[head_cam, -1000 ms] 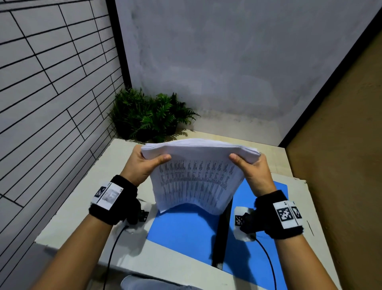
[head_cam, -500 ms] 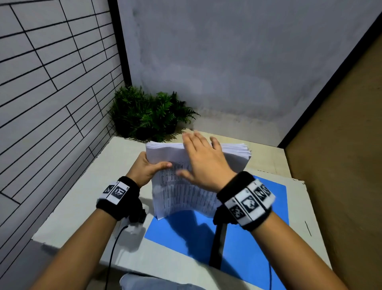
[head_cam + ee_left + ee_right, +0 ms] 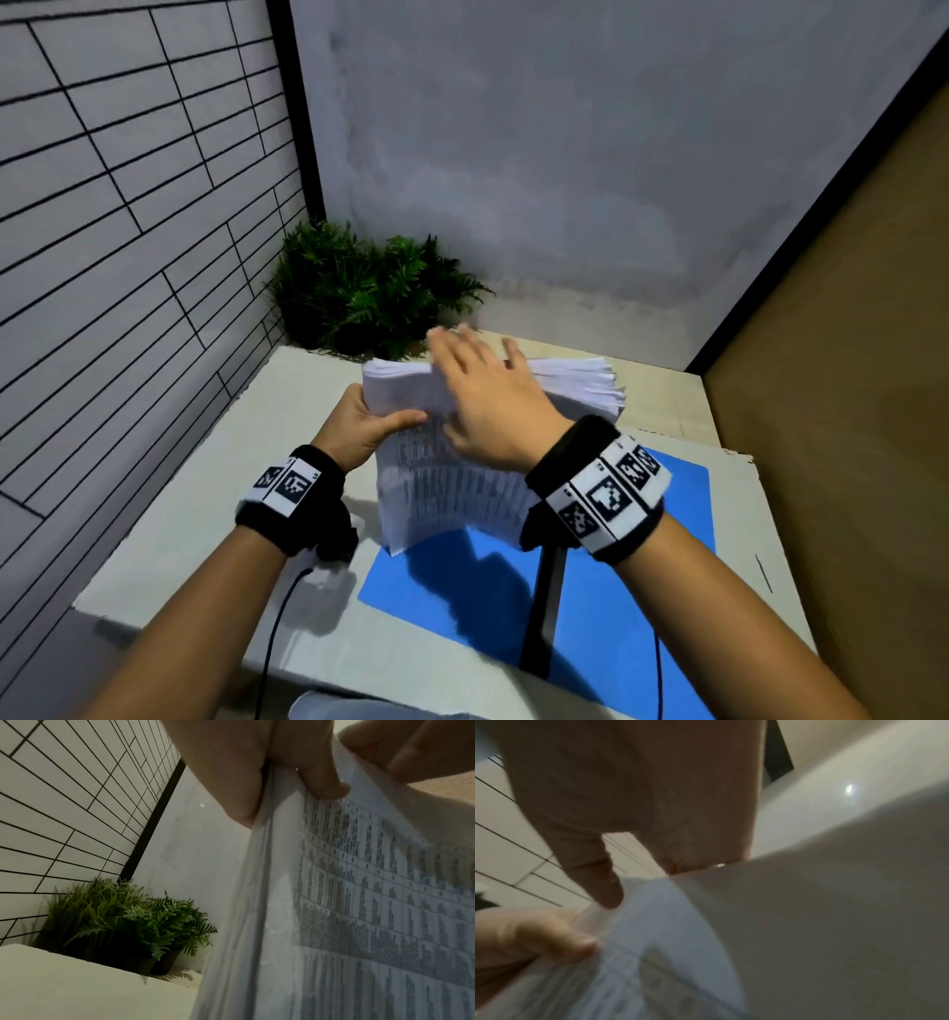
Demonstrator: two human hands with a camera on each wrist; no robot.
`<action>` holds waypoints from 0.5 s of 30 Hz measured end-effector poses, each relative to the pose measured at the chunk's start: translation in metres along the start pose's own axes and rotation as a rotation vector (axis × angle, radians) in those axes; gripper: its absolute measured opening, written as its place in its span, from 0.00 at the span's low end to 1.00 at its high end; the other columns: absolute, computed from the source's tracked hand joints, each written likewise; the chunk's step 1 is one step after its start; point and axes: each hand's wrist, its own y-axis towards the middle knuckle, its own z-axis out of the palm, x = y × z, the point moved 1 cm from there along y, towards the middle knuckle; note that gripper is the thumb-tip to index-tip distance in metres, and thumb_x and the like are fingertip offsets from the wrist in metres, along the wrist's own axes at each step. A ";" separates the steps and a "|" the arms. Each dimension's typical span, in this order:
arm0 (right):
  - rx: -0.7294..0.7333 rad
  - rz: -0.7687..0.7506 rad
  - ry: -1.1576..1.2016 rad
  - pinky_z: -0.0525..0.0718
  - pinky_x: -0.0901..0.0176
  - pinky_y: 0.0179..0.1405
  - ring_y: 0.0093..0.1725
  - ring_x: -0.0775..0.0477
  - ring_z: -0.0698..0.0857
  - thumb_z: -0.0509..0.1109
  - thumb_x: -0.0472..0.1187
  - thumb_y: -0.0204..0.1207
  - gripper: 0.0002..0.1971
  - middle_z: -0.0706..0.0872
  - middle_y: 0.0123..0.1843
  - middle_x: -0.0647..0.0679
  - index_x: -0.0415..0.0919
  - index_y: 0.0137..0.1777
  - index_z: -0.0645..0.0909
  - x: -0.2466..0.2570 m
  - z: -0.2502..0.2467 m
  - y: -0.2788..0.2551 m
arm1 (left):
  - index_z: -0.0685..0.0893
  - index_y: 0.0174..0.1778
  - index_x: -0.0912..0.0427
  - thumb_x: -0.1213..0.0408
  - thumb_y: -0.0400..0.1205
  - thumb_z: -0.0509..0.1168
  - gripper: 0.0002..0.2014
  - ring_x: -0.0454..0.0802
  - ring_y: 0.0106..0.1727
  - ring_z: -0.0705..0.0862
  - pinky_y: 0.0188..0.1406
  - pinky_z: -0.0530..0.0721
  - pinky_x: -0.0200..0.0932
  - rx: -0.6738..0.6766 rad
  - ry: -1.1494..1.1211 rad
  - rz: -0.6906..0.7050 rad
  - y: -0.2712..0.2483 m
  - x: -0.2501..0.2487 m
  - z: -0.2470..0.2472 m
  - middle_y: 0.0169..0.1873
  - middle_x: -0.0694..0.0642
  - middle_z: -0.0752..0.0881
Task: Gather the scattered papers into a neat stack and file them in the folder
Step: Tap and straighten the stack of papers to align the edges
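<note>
A thick stack of printed papers point(image 3: 452, 493) stands on its lower edge on the open blue folder point(image 3: 462, 591), tilted toward me. My left hand point(image 3: 369, 426) grips the stack's upper left corner, thumb on the printed front and fingers behind. My right hand point(image 3: 488, 395) lies flat and blurred over the stack's top edge, fingers straight. In the left wrist view the papers point(image 3: 359, 912) fill the right side, pinched by my left hand point(image 3: 295, 772). In the right wrist view the papers point(image 3: 808, 933) sit under my right hand point(image 3: 628, 811).
The folder lies open on a cream table point(image 3: 205, 488), a black clip bar point(image 3: 544, 606) down its middle. Potted green plants point(image 3: 369, 293) stand at the table's far left corner against the tiled wall. A brown wall runs along the right.
My right hand let go of the stack's right edge, crossed over the top and now lies flat there, a little further left than half a second ago. The left hand keeps its grip.
</note>
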 end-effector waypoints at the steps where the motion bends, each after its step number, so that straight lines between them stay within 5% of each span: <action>1: -0.028 0.063 0.002 0.40 0.36 0.80 0.84 0.45 0.42 0.60 0.49 0.77 0.43 0.42 0.85 0.46 0.41 0.80 0.34 -0.009 -0.001 -0.004 | 0.86 0.41 0.49 0.45 0.47 0.80 0.28 0.36 0.39 0.88 0.40 0.86 0.31 -0.001 -0.005 0.000 0.000 0.000 -0.001 0.33 0.38 0.92; 3: -0.029 0.146 -0.043 0.41 0.35 0.79 0.84 0.44 0.43 0.60 0.55 0.77 0.44 0.44 0.85 0.45 0.41 0.80 0.33 -0.028 -0.003 -0.013 | 0.86 0.40 0.49 0.39 0.44 0.79 0.31 0.35 0.38 0.88 0.38 0.86 0.29 -0.002 -0.010 -0.007 0.000 -0.001 -0.001 0.33 0.37 0.91; 9: 0.028 0.240 -0.124 0.44 0.33 0.79 0.84 0.44 0.43 0.58 0.65 0.73 0.48 0.42 0.85 0.47 0.43 0.80 0.33 -0.058 -0.005 -0.039 | 0.89 0.37 0.49 0.42 0.47 0.80 0.25 0.38 0.39 0.89 0.39 0.86 0.31 0.005 -0.012 -0.030 0.004 -0.001 -0.001 0.33 0.39 0.92; 12: -0.003 0.286 -0.058 0.65 0.42 0.73 0.76 0.41 0.67 0.64 0.56 0.75 0.35 0.70 0.76 0.42 0.41 0.77 0.58 -0.075 0.004 -0.038 | 0.87 0.39 0.50 0.52 0.54 0.80 0.19 0.40 0.40 0.89 0.37 0.86 0.30 0.037 -0.001 -0.034 0.006 -0.003 0.000 0.32 0.38 0.91; 15: -0.158 0.274 0.201 0.73 0.56 0.43 0.49 0.42 0.83 0.70 0.48 0.73 0.11 0.86 0.46 0.43 0.41 0.49 0.81 -0.099 0.003 -0.032 | 0.89 0.37 0.48 0.46 0.50 0.80 0.21 0.38 0.39 0.89 0.39 0.87 0.32 0.043 0.000 -0.030 0.005 -0.004 0.000 0.33 0.39 0.92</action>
